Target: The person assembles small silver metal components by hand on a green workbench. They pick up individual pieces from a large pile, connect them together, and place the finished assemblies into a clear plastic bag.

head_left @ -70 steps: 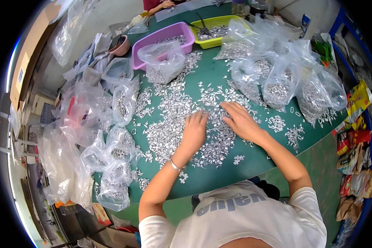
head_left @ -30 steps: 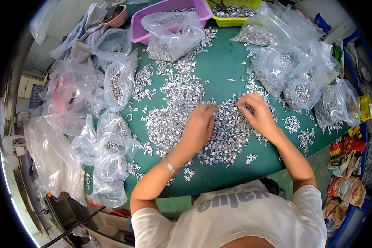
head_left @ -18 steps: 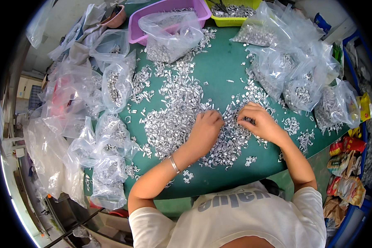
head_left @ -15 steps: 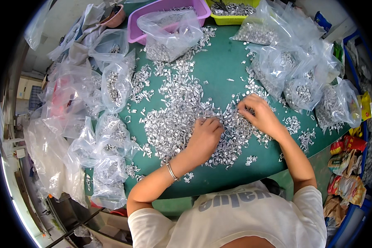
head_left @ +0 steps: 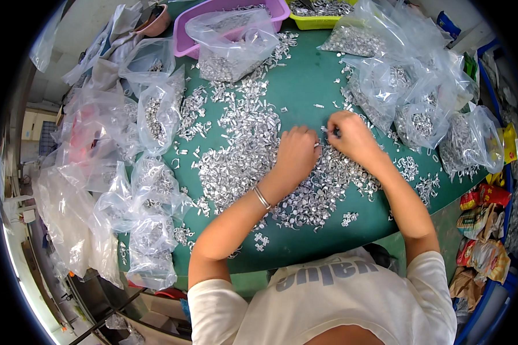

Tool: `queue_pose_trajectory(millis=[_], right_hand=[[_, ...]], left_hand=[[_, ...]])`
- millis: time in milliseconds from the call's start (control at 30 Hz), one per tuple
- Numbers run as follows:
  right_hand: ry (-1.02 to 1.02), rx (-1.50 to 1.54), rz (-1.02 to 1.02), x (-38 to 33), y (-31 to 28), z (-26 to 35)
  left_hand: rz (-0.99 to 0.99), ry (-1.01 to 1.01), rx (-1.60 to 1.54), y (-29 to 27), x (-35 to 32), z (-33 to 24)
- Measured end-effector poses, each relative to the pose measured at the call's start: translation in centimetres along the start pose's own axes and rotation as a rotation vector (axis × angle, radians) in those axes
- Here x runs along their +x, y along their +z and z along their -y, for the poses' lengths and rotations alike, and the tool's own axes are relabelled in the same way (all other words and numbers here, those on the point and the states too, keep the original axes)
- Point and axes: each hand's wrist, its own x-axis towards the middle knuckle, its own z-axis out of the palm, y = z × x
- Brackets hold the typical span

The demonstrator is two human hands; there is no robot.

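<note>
A broad heap of small silver metal pieces (head_left: 236, 172) covers the middle of the green table. Over the far edge of the heap is my left hand (head_left: 296, 150), its fingers curled down and closed; a small shiny bit shows at its fingertips, too small to name. Just to its right, my right hand (head_left: 354, 138) is closed too, thumb and fingers bent together above the right part of the heap. Whatever lies in its fingers is hidden. A gap separates the two hands. A silver bangle (head_left: 261, 197) circles my left wrist.
Clear plastic bags (head_left: 155, 118) of metal pieces line the left side, with more bags (head_left: 423, 123) at the right. A purple basin (head_left: 182, 39) and a yellow-green basin (head_left: 319, 23) stand at the far edge. Small clusters of pieces (head_left: 261, 241) lie near the front edge.
My left hand has moved away from me and slightly right, out of the middle of the heap. My right hand has shifted a little farther away, its fingers drawn closer together.
</note>
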Motion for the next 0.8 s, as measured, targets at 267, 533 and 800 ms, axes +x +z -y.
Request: queue_pose_trajectory(millis=[267,533,800], right_hand=[[0.364,1.675,0.293,-5.2,-2.4,-0.8],[-0.055,0.263,0.184,-5.6,-0.5,0.5],[-0.490,-0.374,0.190,-3.9,-0.9,2.6]], left_hand=[[0.134,-0.491,-0.993,-4.3,-0.7,0.8],[0.244,-0.588,-1.793,-3.4,-2.7,1.8],[0.062,-0.104,-0.096,-1.1,-2.1,-1.9]])
